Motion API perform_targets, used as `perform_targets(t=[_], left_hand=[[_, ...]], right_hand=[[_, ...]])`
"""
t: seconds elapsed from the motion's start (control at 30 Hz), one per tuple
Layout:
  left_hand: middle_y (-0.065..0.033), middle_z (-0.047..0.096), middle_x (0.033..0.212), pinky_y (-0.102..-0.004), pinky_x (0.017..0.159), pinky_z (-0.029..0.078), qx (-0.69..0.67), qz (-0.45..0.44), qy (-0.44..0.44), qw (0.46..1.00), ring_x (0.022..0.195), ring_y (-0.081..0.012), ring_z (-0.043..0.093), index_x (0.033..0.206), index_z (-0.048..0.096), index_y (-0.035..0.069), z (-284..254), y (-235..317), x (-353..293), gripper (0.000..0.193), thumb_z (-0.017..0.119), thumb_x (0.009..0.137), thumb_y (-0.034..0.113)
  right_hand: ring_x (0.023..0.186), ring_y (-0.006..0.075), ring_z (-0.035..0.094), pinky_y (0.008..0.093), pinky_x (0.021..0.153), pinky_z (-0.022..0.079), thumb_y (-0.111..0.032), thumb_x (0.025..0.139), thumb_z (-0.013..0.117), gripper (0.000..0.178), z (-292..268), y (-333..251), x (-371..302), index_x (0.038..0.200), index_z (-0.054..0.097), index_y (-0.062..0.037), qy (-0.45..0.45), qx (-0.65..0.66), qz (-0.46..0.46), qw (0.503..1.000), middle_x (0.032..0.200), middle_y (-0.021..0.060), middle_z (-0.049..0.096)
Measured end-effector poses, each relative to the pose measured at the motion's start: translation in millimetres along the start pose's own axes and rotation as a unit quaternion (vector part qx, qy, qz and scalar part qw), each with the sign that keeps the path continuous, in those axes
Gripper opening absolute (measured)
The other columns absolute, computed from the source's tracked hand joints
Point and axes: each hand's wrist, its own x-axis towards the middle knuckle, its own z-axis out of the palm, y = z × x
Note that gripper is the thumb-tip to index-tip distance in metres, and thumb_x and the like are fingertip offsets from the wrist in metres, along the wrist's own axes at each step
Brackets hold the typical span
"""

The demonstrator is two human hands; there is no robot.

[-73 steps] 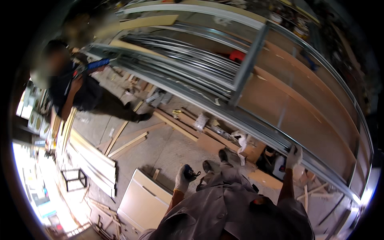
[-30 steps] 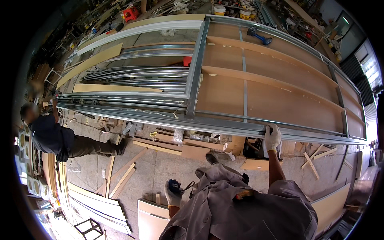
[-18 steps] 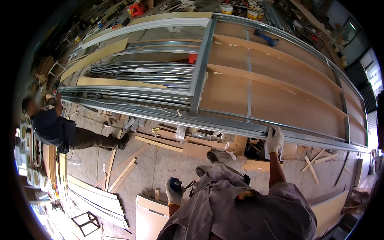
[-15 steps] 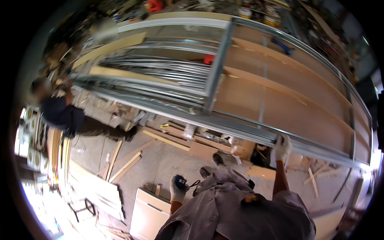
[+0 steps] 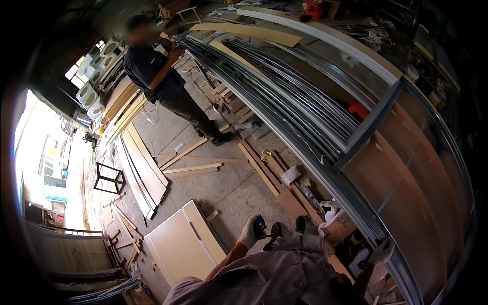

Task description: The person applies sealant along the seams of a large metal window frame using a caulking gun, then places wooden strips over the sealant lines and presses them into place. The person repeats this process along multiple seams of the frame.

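My left hand (image 5: 249, 232), in a pale work glove, is closed round a dark blue tape measure (image 5: 260, 224) with a black strap hanging from it. It is held low in front of me, above the concrete floor. Gloved as well, my right hand (image 5: 381, 252) has its fingers over the near rail of a long metal frame (image 5: 333, 185). Brown panels (image 5: 401, 198) with lengthwise strips fill the near part of that frame. Several thin metal profiles (image 5: 300, 86) lie inside its far part.
A co-worker (image 5: 162, 76) stands by the frame's far end, hands near a tool there. Boards (image 5: 185, 241) lie on the floor at the left, with loose wood strips (image 5: 193, 169) and a black square stand (image 5: 109, 178). Scraps and planks (image 5: 272, 173) line the frame's near side.
My view has turned left, bringing the co-worker and the bright doorway further in. The tape measure stays in my left hand, and my right hand stays on the rail.
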Motion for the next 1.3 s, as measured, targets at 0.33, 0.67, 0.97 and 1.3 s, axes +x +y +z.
perform_targets(t=[0.33, 0.67, 0.97, 1.3], left_hand=[[-0.0134, 0.069, 0.096, -0.0442, 0.062, 0.052, -0.002, 0.003, 0.019, 1.0, 0.073, -0.0286, 0.066, 0.117, 0.061, 0.011, 11, 1, -1, 0.05, 0.06, 0.1, 0.058], [-0.0139, 0.069, 0.097, -0.044, 0.061, 0.052, -0.004, 0.003, 0.015, 1.0, 0.072, -0.0288, 0.066, 0.119, 0.059, 0.015, 21, 1, 7, 0.047, 0.059, 0.101, 0.058], [-0.013, 0.068, 0.096, -0.0486, 0.064, 0.057, -0.006, -0.001, 0.025, 1.0, 0.072, -0.0294, 0.067, 0.124, 0.061, 0.012, 35, -7, 16, 0.051, 0.059, 0.102, 0.058], [-0.0127, 0.069, 0.097, -0.0463, 0.066, 0.056, 0.004, -0.002, 0.017, 1.0, 0.073, -0.0281, 0.067, 0.119, 0.062, 0.009, 49, -12, 15, 0.051, 0.058, 0.103, 0.057]], right_hand=[[0.099, 0.0309, 0.071, 0.0436, 0.089, 0.055, -0.025, 0.107, 0.062, 0.028, -3, -9, -1, 0.119, 0.071, -0.0019, 0.003, 0.012, 0.013, 1.0, 0.111, 0.0164, 0.073], [0.098, 0.0301, 0.072, 0.0428, 0.087, 0.056, -0.026, 0.106, 0.064, 0.027, -9, -13, 0, 0.12, 0.073, -0.005, -0.02, 0.002, 0.042, 0.999, 0.109, 0.0146, 0.075], [0.081, 0.0222, 0.07, 0.0394, 0.076, 0.056, -0.023, 0.106, 0.065, 0.023, 1, 3, 2, 0.116, 0.073, -0.0036, -0.01, 0.021, 0.043, 0.999, 0.095, 0.0113, 0.072], [0.088, 0.0245, 0.073, 0.0402, 0.08, 0.058, -0.027, 0.106, 0.065, 0.026, -4, -10, 3, 0.118, 0.074, -0.0056, -0.018, 0.019, 0.054, 0.998, 0.101, 0.0126, 0.074]])
